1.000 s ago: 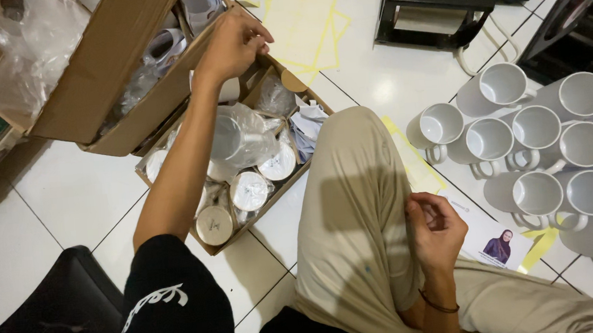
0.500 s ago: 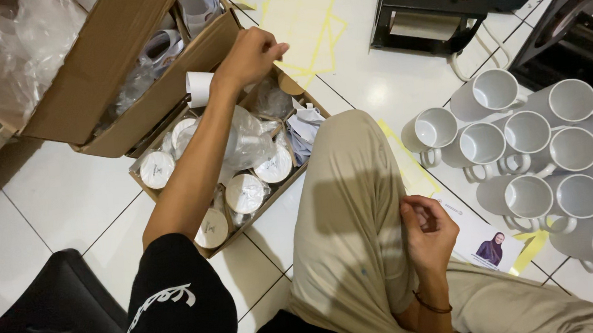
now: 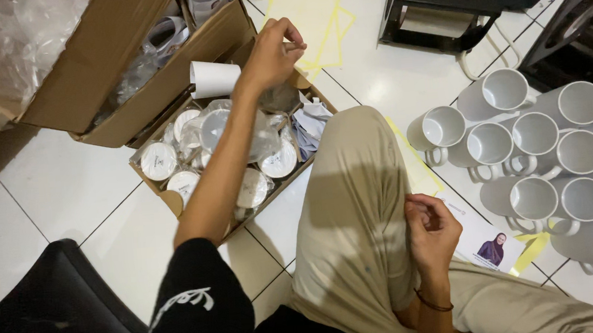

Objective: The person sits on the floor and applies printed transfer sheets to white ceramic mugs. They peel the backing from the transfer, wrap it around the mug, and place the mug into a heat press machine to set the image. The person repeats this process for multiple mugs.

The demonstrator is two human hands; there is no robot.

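White ceramic mug [image 3: 213,78], lying on its side, hangs from your left hand [image 3: 272,52], whose fingers are closed on it above the open cardboard box of wrapped white mugs [image 3: 172,197]. Your right hand [image 3: 432,230] rests loosely curled and empty on your beige trouser leg [image 3: 352,204], near the unwrapped white mugs [image 3: 535,148] standing on the tiled floor [image 3: 65,185].

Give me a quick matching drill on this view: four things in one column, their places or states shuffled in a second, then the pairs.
Things:
1. left hand
2. right hand
3. bare white mugs
4. wrapped mugs

Places or states:
A. packed in the cardboard box
B. raised, lifting a white mug
C. standing on the floor tiles
D. resting on the knee

Pairs: 1-B, 2-D, 3-C, 4-A
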